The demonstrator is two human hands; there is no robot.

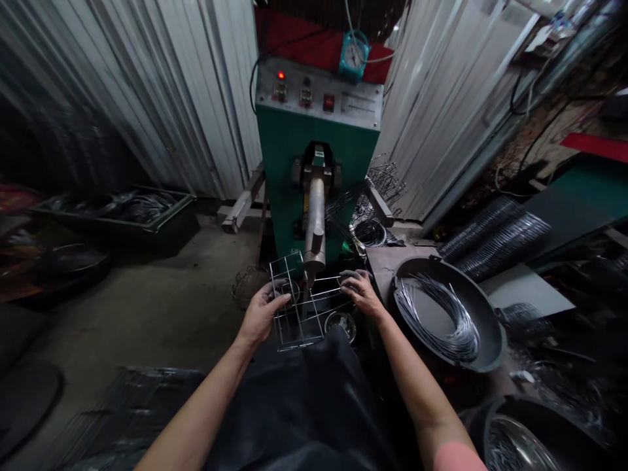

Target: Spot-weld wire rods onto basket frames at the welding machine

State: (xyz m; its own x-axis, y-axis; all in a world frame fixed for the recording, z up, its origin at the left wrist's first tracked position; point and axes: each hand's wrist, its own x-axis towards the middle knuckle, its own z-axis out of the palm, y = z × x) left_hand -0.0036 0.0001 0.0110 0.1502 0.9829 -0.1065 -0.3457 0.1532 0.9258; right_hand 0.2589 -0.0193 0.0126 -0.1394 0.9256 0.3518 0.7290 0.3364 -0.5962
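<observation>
A wire rack [300, 318] of thin metal rods sits under the electrode arm [315, 226] of a green spot welder [279, 163]. My left hand [263, 315] grips the rack's left side, thumb on top. At the right, my right hand [362, 292] is closed around the ends of the rack's long wires, its fingertips partly in shadow. The electrode tip [311, 280] comes down between my hands, close to the wires; whether it touches them I cannot tell. A small round bowl [340, 327] with bits inside shows below the wires.
On the right, a round black pan [495, 350] holds a coil of wires [461, 333]. Another pan [490, 418] lies nearer me. A green bin [167, 222] of metal pieces stands at left. Stacked wire frames [132, 405] lie on the floor. A red lamp [281, 75] glows on the welder's panel.
</observation>
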